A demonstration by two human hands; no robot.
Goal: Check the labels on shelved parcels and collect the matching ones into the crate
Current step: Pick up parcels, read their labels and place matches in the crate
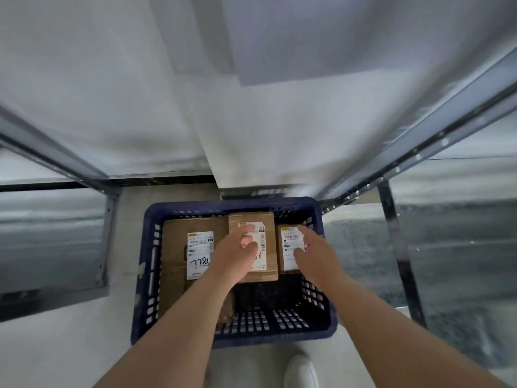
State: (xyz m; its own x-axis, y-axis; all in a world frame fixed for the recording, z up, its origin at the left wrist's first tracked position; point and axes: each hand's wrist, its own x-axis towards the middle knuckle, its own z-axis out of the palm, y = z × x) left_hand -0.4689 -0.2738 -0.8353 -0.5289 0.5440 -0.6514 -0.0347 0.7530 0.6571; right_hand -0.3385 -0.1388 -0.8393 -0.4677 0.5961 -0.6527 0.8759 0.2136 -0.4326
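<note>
- Metal shelving frame (419,144): grey rails run down both sides of the view, blurred.
- Floor (70,345): pale, carries the crate.
- Crate (151,275): dark blue plastic with slotted walls, standing on the floor between the shelving legs; holds three cardboard parcels along its far side.
- Large parcel (173,247): at the crate's left, lying flat, white label up with handwritten digits.
- Middle parcel (268,219): just beside the large one, label up, partly covered by a hand.
- Right parcel (289,259): smallest, against the crate's right wall, label up.
- Left grip (232,256): over the middle parcel, fingers bent above its label; cannot tell whether it clasps anything.
- Right grip (313,247): fingers straight and spread, fingertips on the right parcel's label.
- White shoe (302,371): near the crate's front edge.
</note>
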